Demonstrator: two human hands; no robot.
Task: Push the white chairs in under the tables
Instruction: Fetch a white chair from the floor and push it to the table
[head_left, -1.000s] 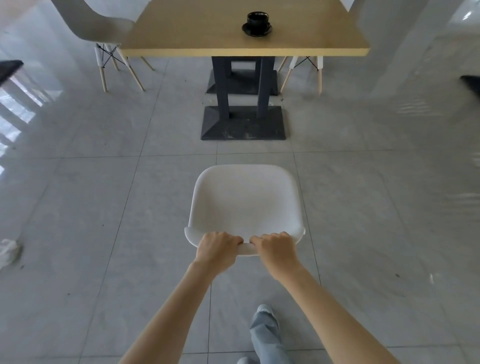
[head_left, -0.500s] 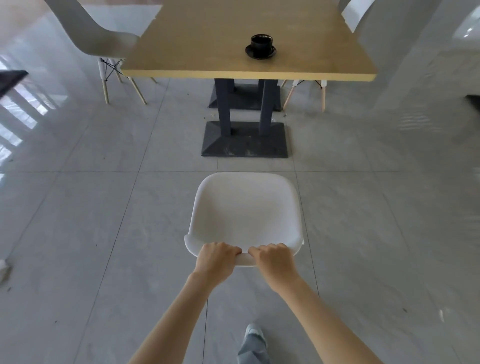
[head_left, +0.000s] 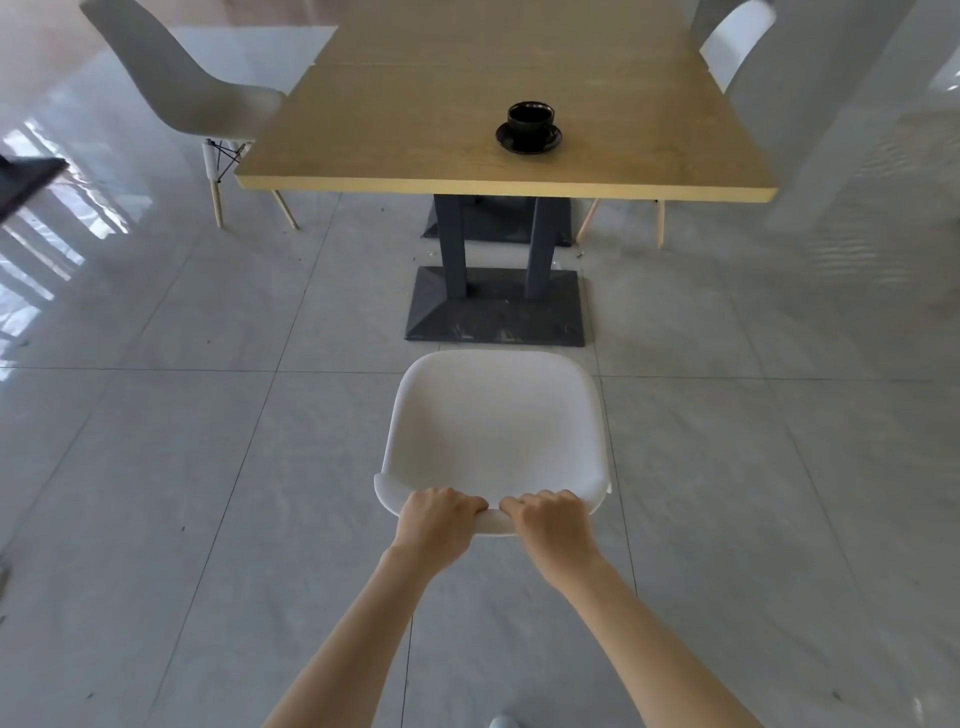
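A white chair (head_left: 493, 426) stands on the tiled floor in front of me, its seat facing a wooden table (head_left: 415, 119). My left hand (head_left: 439, 525) and my right hand (head_left: 553, 527) both grip the top edge of the chair's backrest, side by side. The seat's front edge sits just short of the table's dark base (head_left: 496, 312) and does not reach under the tabletop. The chair's legs are hidden beneath the seat.
A black cup on a saucer (head_left: 529, 126) rests on the table. A second white chair (head_left: 192, 98) stands at the table's left side, a third (head_left: 735, 41) at the far right corner. A white column (head_left: 841, 104) rises to the right. A dark tabletop edge (head_left: 26, 176) shows at left.
The chair and I have moved forward toward the table; the table now looks closer and larger. Both hands have kept their grip on the backrest.
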